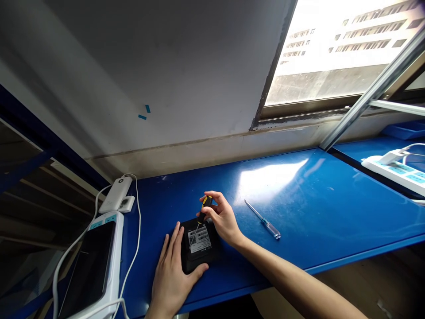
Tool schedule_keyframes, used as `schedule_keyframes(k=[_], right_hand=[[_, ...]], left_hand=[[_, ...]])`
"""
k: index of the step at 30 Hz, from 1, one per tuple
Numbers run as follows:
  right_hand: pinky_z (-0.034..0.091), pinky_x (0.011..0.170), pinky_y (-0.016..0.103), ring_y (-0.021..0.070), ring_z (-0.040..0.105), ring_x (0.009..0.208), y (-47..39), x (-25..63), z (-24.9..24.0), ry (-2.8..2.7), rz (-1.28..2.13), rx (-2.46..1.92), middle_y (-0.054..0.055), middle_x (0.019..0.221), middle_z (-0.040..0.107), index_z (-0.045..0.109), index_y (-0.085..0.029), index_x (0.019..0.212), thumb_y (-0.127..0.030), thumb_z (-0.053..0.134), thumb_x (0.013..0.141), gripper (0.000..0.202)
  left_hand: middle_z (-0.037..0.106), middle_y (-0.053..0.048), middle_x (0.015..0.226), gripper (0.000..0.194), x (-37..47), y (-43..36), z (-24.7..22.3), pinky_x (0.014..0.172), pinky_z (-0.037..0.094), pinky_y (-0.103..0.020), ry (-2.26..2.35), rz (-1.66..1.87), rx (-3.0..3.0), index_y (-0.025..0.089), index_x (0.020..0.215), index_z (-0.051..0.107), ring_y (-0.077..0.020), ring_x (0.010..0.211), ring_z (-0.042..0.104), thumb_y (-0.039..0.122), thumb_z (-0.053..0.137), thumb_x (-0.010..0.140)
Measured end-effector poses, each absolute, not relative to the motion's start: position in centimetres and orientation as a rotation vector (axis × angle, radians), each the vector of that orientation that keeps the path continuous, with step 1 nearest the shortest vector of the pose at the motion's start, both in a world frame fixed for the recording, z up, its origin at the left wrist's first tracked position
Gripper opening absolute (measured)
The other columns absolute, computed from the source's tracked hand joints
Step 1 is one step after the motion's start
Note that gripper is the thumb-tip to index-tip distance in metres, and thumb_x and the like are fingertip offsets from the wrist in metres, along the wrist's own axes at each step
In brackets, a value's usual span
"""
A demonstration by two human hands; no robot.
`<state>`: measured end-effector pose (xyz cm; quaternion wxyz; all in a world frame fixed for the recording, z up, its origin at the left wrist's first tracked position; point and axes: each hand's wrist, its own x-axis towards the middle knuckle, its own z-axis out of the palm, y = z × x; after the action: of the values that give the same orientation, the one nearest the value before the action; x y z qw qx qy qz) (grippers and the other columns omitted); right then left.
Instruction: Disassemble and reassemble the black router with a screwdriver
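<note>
A black, flat device (194, 264) with a white barcode label (200, 240) on its upper face lies near the table's front edge. My left hand (172, 266) rests against its left side, fingers stretched out and thumb along the near edge. In my right hand (223, 217) is a screwdriver (206, 204) with a black and yellow handle, gripped between thumb and fingers. Its thin shaft slants down to the left across the label; whether the tip touches the device I cannot tell. A second screwdriver (270, 227), with a clear handle, lies to the right.
Along the left side, a phone (88, 266) lies on a white power strip (116, 248), near a white power bank (116, 195) and loose cables. The blue table (186, 195) meets a wall behind. Another power strip (398, 170) and a metal post (365, 102) stand at the right.
</note>
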<state>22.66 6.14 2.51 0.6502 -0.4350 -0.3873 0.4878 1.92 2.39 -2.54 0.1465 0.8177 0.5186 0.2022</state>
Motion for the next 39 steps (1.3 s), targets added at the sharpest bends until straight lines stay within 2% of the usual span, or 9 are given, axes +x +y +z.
schedule_keyframes(k=[4, 9, 12, 17, 22, 25, 31, 37, 39], right_hand=[[0.058, 0.063, 0.025, 0.0128, 0.071, 0.073, 5.85, 22.66, 2.52, -0.945, 1.043, -0.978, 0.001, 0.106, 0.07, 0.059, -0.026, 0.118, -0.03, 0.074, 0.083, 0.038], [0.06, 0.069, 0.028, 0.0163, 0.071, 0.088, 5.65, 23.1, 2.49, -1.107, 0.911, -0.996, 0.007, 0.116, 0.071, 0.061, -0.025, 0.128, -0.042, 0.047, 0.103, 0.034], [0.061, 0.073, 0.03, 0.0167, 0.072, 0.087, 5.78, 23.29, 2.37, -1.091, 0.924, -1.015, 0.007, 0.113, 0.072, 0.061, -0.025, 0.126, -0.043, 0.049, 0.102, 0.033], [0.059, 0.062, 0.024, 0.0134, 0.065, 0.078, 5.94, 23.4, 2.12, -1.131, 0.833, -1.11, 0.002, 0.097, 0.06, 0.067, -0.026, 0.121, -0.046, 0.06, 0.097, 0.033], [0.06, 0.065, 0.027, 0.0141, 0.068, 0.083, 5.76, 23.45, 2.19, -1.175, 0.878, -1.056, 0.006, 0.116, 0.06, 0.059, -0.03, 0.138, -0.042, 0.042, 0.104, 0.039], [0.061, 0.069, 0.03, 0.0172, 0.071, 0.089, 5.94, 23.44, 2.3, -1.125, 0.957, -1.041, 0.007, 0.123, 0.065, 0.054, -0.028, 0.142, -0.04, 0.047, 0.102, 0.042], [0.058, 0.059, 0.026, 0.0148, 0.064, 0.074, 6.09, 23.41, 2.51, -1.115, 0.911, -1.138, 0.002, 0.091, 0.065, 0.063, -0.024, 0.129, -0.043, 0.062, 0.094, 0.04], [0.061, 0.069, 0.029, 0.0161, 0.073, 0.087, 5.91, 23.5, 2.2, -1.139, 1.008, -1.018, 0.007, 0.127, 0.065, 0.049, -0.029, 0.145, -0.043, 0.046, 0.102, 0.046], [0.061, 0.07, 0.029, 0.0164, 0.073, 0.087, 6.02, 23.42, 2.04, -1.118, 1.021, -1.036, 0.007, 0.122, 0.067, 0.048, -0.028, 0.145, -0.042, 0.05, 0.1, 0.047]], left_hand=[[0.037, -0.008, 0.166, 0.093, 1.88, 2.47, -2.56, 0.114, 0.044, -0.062, 1.484, 0.619, 2.375, 0.032, 0.16, 0.019, -0.0397, 0.151, 0.032, 0.053, 0.07, 0.085], [0.036, -0.009, 0.166, 0.093, 1.78, 2.58, -2.62, 0.114, 0.043, -0.062, 1.479, 0.622, 2.4, 0.031, 0.159, 0.018, -0.04, 0.15, 0.035, 0.053, 0.07, 0.085], [0.036, -0.009, 0.166, 0.093, 1.79, 2.58, -2.61, 0.114, 0.044, -0.063, 1.484, 0.609, 2.399, 0.03, 0.159, 0.019, -0.0409, 0.15, 0.034, 0.054, 0.069, 0.085], [0.036, -0.01, 0.166, 0.09, 1.84, 2.56, -2.53, 0.114, 0.044, -0.064, 1.484, 0.594, 2.405, 0.03, 0.158, 0.02, -0.0411, 0.15, 0.033, 0.055, 0.068, 0.086], [0.036, -0.009, 0.166, 0.089, 1.74, 2.56, -2.62, 0.114, 0.044, -0.063, 1.486, 0.601, 2.406, 0.03, 0.159, 0.02, -0.0406, 0.151, 0.033, 0.054, 0.067, 0.087], [0.035, -0.009, 0.166, 0.09, 1.68, 2.57, -2.73, 0.114, 0.044, -0.063, 1.486, 0.594, 2.401, 0.03, 0.159, 0.02, -0.0409, 0.151, 0.032, 0.057, 0.067, 0.087], [0.036, -0.01, 0.166, 0.089, 1.71, 2.53, -2.69, 0.111, 0.046, -0.064, 1.495, 0.588, 2.393, 0.029, 0.159, 0.022, -0.0427, 0.15, 0.032, 0.058, 0.066, 0.087], [0.035, -0.009, 0.166, 0.09, 1.78, 2.53, -2.55, 0.112, 0.045, -0.064, 1.49, 0.602, 2.395, 0.031, 0.159, 0.02, -0.0416, 0.15, 0.032, 0.057, 0.067, 0.086], [0.036, -0.009, 0.166, 0.09, 1.74, 2.51, -2.55, 0.112, 0.046, -0.064, 1.49, 0.602, 2.387, 0.031, 0.159, 0.02, -0.0416, 0.151, 0.032, 0.058, 0.067, 0.086]])
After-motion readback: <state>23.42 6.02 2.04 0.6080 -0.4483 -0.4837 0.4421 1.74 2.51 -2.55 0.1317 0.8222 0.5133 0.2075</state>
